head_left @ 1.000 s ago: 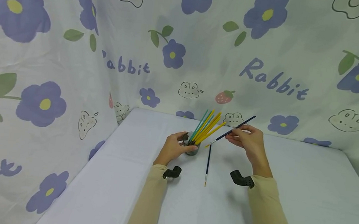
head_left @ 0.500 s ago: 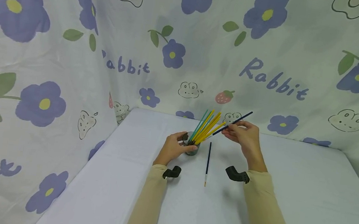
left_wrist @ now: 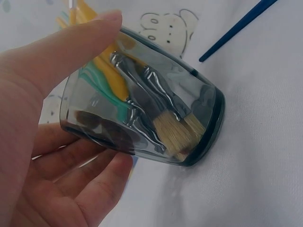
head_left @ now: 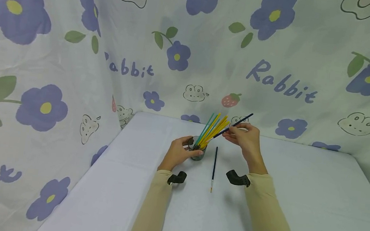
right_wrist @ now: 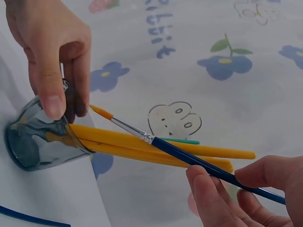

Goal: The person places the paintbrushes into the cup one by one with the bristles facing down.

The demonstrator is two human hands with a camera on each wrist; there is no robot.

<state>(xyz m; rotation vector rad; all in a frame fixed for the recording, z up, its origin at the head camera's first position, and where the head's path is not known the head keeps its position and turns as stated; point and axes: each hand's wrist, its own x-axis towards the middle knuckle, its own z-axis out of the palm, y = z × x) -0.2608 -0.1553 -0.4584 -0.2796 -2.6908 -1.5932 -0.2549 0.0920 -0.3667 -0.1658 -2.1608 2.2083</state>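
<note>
My left hand (head_left: 179,151) grips a clear grey glass cup (head_left: 196,156), thumb on the near side and fingers round the far side. Inside lean several yellow-handled brushes (right_wrist: 208,150) and some green-handled ones (head_left: 206,127); their flat pale bristles (left_wrist: 173,135) point down at the cup's base in the left wrist view. My right hand (head_left: 246,139) pinches a dark blue paintbrush (right_wrist: 189,159) by its handle. The brush slants with its orange-yellow tip down toward the cup's mouth, overlapping the yellow handles. In the right wrist view that tip sits right beside the left fingers at the rim.
A second blue paintbrush (head_left: 214,167) lies on the white-covered table (head_left: 122,199), right of the cup, bristles toward me. Printed cloth (head_left: 211,58) hangs behind the table and along its left side. Both wrists carry black camera mounts (head_left: 177,178).
My right hand has moved left and slightly up with the blue paintbrush, bringing its tip over to the cup's mouth. The left hand and the cup have stayed in place.
</note>
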